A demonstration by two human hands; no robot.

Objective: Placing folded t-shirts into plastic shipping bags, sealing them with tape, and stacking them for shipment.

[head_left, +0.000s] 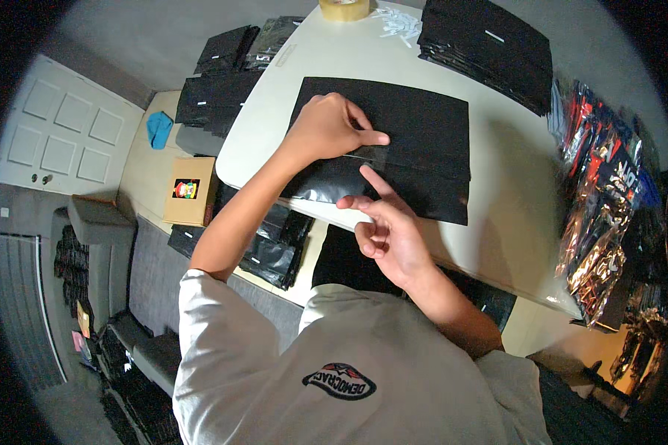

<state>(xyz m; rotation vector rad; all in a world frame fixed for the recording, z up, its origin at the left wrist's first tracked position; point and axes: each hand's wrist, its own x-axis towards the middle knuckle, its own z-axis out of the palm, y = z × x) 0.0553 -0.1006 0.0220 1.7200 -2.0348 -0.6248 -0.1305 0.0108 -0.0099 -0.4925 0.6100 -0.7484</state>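
Note:
A black folded piece, fabric-like with a glossy plastic part [430, 141], lies flat on the white table [263, 122] in front of me. Over its middle, my left hand [332, 127] is closed, thumb stretched to the right and fingers curled down. What it grips, if anything, is hidden beneath it. A small clear shiny patch [375, 154] shows on the black surface just below the thumb. My right hand [390, 230] is palm up at the near edge of the piece, fingers apart and partly bent, index fingertip by the clear patch. It holds nothing.
At the table's far end are a roll of tape [344, 9], a heap of small white strips [398, 24] and a black stack [490, 48]. Plastic-wrapped colourful packages [601, 193] hang over the right side. To the left are more black stacks [219, 96] and a cardboard box [189, 208].

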